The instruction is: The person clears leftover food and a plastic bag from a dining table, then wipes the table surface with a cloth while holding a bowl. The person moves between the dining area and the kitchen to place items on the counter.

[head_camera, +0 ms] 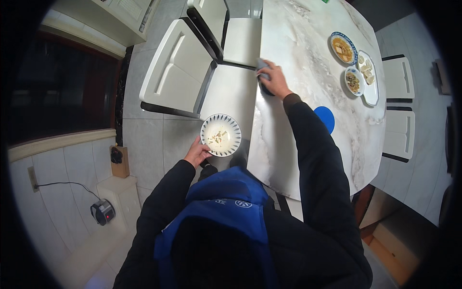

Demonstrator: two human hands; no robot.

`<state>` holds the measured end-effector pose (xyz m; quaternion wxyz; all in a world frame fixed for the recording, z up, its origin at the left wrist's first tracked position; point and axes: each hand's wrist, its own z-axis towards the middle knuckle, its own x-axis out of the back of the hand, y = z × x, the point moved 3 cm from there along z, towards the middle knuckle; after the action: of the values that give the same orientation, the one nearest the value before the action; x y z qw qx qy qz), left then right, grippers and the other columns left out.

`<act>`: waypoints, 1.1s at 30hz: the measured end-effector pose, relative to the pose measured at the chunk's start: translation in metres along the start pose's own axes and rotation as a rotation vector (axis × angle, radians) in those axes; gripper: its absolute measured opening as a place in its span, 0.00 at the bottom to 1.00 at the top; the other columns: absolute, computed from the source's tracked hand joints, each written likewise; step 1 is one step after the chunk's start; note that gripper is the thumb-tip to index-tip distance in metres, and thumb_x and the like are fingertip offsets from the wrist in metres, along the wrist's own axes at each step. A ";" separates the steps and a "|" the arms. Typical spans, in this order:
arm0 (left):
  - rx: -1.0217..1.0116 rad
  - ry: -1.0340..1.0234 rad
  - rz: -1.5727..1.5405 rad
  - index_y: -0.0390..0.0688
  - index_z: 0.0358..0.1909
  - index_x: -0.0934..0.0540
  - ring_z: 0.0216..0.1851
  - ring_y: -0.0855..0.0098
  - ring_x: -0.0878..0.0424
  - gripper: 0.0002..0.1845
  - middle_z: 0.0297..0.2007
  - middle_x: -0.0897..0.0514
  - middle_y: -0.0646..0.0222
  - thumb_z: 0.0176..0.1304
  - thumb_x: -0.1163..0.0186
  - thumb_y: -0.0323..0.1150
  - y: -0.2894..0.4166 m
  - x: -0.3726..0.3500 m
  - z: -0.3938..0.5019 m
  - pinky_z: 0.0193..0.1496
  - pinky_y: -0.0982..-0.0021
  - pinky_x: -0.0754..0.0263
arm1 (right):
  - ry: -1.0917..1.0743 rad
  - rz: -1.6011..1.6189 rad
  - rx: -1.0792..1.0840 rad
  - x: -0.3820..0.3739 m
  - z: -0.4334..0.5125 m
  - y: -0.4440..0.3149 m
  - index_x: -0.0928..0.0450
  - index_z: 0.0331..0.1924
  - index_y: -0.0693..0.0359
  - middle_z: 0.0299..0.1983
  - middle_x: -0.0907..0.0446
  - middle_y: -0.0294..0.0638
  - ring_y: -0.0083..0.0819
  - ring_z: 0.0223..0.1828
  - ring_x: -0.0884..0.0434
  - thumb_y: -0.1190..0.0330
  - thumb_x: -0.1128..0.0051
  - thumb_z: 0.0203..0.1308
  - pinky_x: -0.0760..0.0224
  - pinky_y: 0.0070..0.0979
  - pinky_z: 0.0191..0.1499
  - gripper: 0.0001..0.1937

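My left hand [197, 153] grips the lower left rim of a white patterned bowl [221, 135], which has small food scraps inside and is held over the floor beside the table. With my right hand [276, 80] I hold a grey cloth [262, 68] against the near left edge of the marble-patterned table [278, 144]. Under that hand a dark patch shows, too covered to identify. A round blue mat [325, 120] lies on the tabletop, partly hidden by my right sleeve.
A blue-rimmed dish of food [343, 48], a small bowl of food [354, 81] and a white platter with dumplings [371, 90] stand across the table. White chairs [177, 68] adjoin its left side; more chairs [397, 133] stand opposite. A corded appliance [103, 212] is at the lower left.
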<state>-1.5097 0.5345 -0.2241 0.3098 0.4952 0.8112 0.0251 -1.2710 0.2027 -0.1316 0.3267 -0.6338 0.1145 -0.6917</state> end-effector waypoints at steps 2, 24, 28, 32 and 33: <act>0.006 -0.004 -0.018 0.47 0.68 0.44 0.58 0.47 0.26 0.42 0.61 0.31 0.49 0.49 0.55 0.07 0.001 0.007 -0.004 0.52 0.44 0.22 | -0.185 -0.052 0.124 -0.015 -0.007 -0.036 0.18 0.38 0.50 0.63 0.31 0.40 0.51 0.48 0.29 0.72 0.41 0.46 0.30 0.38 0.54 0.12; -0.067 -0.155 -0.093 0.51 0.70 0.42 0.65 0.49 0.34 0.49 0.64 0.34 0.56 0.41 0.55 0.06 0.132 0.221 -0.096 0.60 0.38 0.34 | -0.421 1.083 -0.978 -0.087 -0.195 -0.275 0.20 0.41 0.63 0.32 0.19 0.35 0.21 0.32 0.20 0.72 0.40 0.57 0.27 0.18 0.37 0.09; -0.125 -0.117 -0.134 0.45 0.66 0.40 0.61 0.48 0.29 0.41 0.61 0.31 0.54 0.45 0.53 0.08 0.198 0.223 -0.106 0.56 0.38 0.28 | -0.303 1.340 -0.874 -0.097 -0.130 -0.338 0.22 0.45 0.64 0.34 0.19 0.36 0.21 0.33 0.20 0.69 0.41 0.59 0.26 0.18 0.38 0.12; -0.240 -0.212 -0.153 0.47 0.66 0.39 0.62 0.49 0.30 0.42 0.60 0.30 0.54 0.44 0.52 0.08 0.272 0.214 -0.081 0.56 0.37 0.30 | -0.238 1.453 -0.747 -0.113 -0.063 -0.364 0.25 0.47 0.65 0.39 0.19 0.40 0.23 0.39 0.19 0.67 0.42 0.58 0.26 0.19 0.45 0.15; -0.193 -0.178 -0.178 0.47 0.66 0.39 0.62 0.49 0.30 0.42 0.60 0.30 0.54 0.43 0.52 0.08 0.283 0.214 -0.075 0.56 0.37 0.30 | -0.159 1.474 -0.728 -0.117 -0.053 -0.369 0.25 0.47 0.65 0.41 0.19 0.40 0.24 0.41 0.19 0.67 0.42 0.57 0.27 0.19 0.48 0.16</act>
<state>-1.3942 0.8738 -0.1679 0.4276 0.3894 0.8152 0.0313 -1.4364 0.5393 -0.0232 0.4781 -0.5092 0.6945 -0.1726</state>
